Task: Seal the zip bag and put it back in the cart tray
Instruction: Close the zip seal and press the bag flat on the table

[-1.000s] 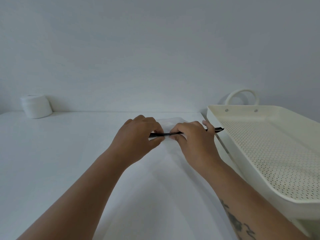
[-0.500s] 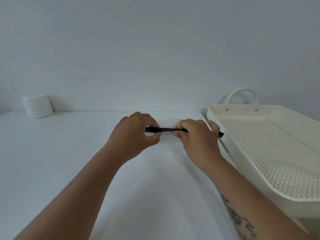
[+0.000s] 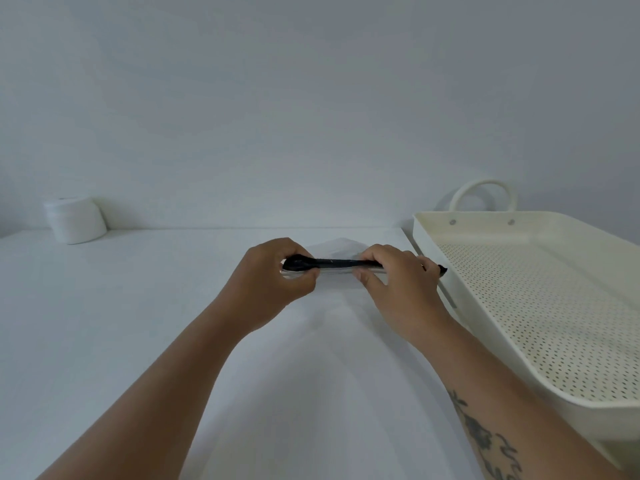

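A clear zip bag (image 3: 337,268) with a black zip strip lies across the white table, held up slightly at its near edge. My left hand (image 3: 268,282) pinches the strip's left end between thumb and fingers. My right hand (image 3: 398,282) pinches the strip further right, and its fingers cover most of that end; a black tip pokes out beside the tray. The cream cart tray (image 3: 540,306) with a perforated floor stands to the right, nothing in it. The bag's far part shows faintly behind the hands.
A white roll (image 3: 74,220) stands at the table's back left against the wall. The tray has a loop handle (image 3: 483,195) at its far end, and its near left wall is close to my right wrist. White table surface (image 3: 121,306) stretches to the left.
Both hands have spread apart along the black strip, the left one sliding left, so more of the strip shows between them. The hands sit slightly higher in view.
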### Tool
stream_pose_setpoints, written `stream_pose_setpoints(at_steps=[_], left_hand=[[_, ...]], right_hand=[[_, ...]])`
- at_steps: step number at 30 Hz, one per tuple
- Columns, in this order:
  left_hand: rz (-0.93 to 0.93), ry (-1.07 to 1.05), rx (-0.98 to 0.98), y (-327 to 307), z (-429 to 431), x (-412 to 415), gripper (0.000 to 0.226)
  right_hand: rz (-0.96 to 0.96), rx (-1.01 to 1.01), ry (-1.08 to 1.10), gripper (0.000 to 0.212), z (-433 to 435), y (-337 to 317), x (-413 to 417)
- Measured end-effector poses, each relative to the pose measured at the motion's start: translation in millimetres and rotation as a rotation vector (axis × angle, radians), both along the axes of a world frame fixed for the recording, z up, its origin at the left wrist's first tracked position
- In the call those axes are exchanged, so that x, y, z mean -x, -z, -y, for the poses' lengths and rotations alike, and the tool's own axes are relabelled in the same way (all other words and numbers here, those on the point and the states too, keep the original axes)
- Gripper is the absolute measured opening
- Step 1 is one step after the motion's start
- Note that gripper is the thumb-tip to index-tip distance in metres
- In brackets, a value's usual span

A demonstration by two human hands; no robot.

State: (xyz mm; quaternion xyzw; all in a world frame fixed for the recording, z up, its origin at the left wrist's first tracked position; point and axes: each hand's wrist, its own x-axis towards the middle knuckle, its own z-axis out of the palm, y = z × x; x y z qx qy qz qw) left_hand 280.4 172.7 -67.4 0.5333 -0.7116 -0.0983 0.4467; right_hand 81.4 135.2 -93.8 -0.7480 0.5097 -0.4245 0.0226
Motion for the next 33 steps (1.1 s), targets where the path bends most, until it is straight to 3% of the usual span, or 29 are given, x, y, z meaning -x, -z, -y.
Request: stream_pose_setpoints(at_steps=[2, 4, 12, 19, 22, 25, 33], left_hand=[[0.001, 0.015, 0.012, 1, 0, 3, 0.010], [-0.013, 0.017, 0.016, 1, 0, 2, 0.013], [-0.026, -0.002, 0.039, -7, -4, -1, 0.013], [-0.088, 0.002, -0.007, -1, 1, -3, 0.003], [-0.157, 0.113, -0.076, 0, 2, -3, 0.016], [-0.125, 0.080, -0.105, 5, 6, -8, 0.037], [-0.035, -0.011, 0.001, 8, 10, -11, 0.014]], right_hand=[[0.012, 0.036, -0.065, 0.013, -2, -2, -4], [0.016, 0.068, -0.105, 0.007, -3, -4, -8], [0.165, -0.055, -0.151, 0.022, 0, -6, -4], [0.197, -0.079, -0.116, 0.009, 2, 1, -4], [0.277, -0.090, -0.166, 0.010, 1, -3, -4], [0.354, -0.121, -0.219, 0.008, 0, -6, -5], [0.430, -0.073, -0.172, 0.008, 1, -7, -2]])
